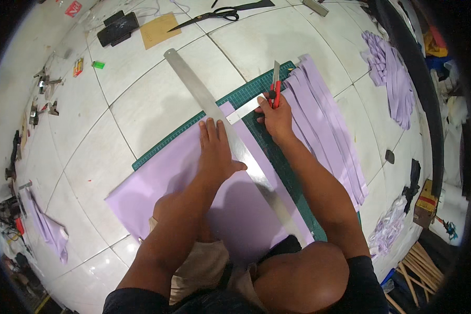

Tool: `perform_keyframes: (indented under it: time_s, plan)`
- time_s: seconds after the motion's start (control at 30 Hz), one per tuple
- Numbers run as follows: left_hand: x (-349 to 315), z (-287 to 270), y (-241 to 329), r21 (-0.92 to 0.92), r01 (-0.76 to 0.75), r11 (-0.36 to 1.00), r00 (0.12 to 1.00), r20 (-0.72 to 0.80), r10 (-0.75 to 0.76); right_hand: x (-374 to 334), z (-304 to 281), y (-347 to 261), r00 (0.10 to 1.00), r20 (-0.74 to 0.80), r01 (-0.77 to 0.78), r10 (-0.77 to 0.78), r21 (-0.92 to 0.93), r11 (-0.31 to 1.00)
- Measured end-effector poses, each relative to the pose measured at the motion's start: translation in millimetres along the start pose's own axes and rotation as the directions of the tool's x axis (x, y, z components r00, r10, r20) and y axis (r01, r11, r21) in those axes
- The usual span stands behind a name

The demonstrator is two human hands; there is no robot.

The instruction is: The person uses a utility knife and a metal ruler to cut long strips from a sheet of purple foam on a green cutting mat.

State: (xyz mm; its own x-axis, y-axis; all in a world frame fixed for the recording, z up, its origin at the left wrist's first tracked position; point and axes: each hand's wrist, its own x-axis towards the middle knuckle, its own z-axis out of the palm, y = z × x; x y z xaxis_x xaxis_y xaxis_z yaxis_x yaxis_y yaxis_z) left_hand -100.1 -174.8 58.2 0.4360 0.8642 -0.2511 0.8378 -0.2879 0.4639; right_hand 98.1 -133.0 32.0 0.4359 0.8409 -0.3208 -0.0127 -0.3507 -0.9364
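Observation:
My left hand [214, 152] lies with fingers apart on a long metal ruler [186, 76] and the lilac fabric [157, 172]. The ruler runs diagonally across the fabric, its far end reaching past the cloth. In my right hand [277, 118] is a red utility knife [276, 86], blade pointing away from me. The same hand's thumb rests on a short white strip [245, 109], whose other end lies on the fabric near the ruler. Under the cloth is a green cutting mat [254, 88]. Long lilac strips [324, 131] lie layered beside my right forearm.
Large scissors [214, 15], a brown paper piece [159, 31] and a black object [118, 29] lie on the tiled floor ahead. Bundled lilac strips [395, 78] sit at far right. Lilac fabric [44, 222] and metal parts [34, 115] are at left.

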Motion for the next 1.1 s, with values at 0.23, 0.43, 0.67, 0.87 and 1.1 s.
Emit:
perform_keyframes:
  time_s: [0.23, 0.43, 0.67, 0.87, 1.1]
  plan:
    - [2.6, 0.6, 1.5, 0.002, 0.017, 1.000, 0.999, 0.041, -0.017, -2.1, 2.6, 8.4, 1.000, -0.023, -0.013, 0.012, -0.025, 1.000]
    - [3.7, 2.0, -2.3, 0.007, 0.006, 1.000, 1.000, 0.027, -0.006, 1.8, 2.1, 13.0, 1.000, -0.009, -0.022, 0.022, -0.024, 0.999]
    - [4.0, -1.0, -0.7, -0.023, 0.011, 1.000, 0.999, 0.045, -0.010, -2.1, 5.8, 9.6, 0.998, -0.056, 0.016, -0.017, -0.006, 1.000]
    - [5.1, -1.1, 1.3, -0.013, 0.015, 1.000, 0.999, 0.050, -0.014, 0.0, 3.0, 10.6, 0.999, -0.032, 0.012, -0.012, -0.008, 1.000]
    - [4.9, 4.0, -1.1, -0.012, -0.002, 1.000, 1.000, 0.030, 0.002, -0.9, 5.5, 12.4, 0.997, -0.070, 0.043, -0.043, -0.002, 0.999]
